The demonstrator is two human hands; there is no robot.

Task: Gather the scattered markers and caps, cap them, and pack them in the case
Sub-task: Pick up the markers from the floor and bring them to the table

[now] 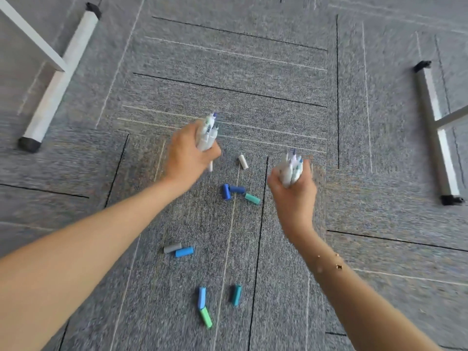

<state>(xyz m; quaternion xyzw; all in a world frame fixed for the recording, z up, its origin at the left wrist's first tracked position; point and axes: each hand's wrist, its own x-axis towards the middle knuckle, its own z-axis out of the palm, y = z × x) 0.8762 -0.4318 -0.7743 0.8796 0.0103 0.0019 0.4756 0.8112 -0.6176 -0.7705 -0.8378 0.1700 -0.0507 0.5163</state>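
**Both fists full, caps below**

From the head view, our left hand (188, 154) grips a bundle of white-barrelled uncapped markers (208, 133) at centre frame, tips pointing up-frame; our right hand (291, 191) holds a second white marker bundle (291, 167) likewise. The loose plastic caps lie on the grey carpet (253, 72) below and between the hands: a white cap (243, 161), two dark blue caps (231, 190), and a teal cap (252, 198) nearest the right hand. No case shows. Room is open all round; white table legs (60, 77) stand well apart.
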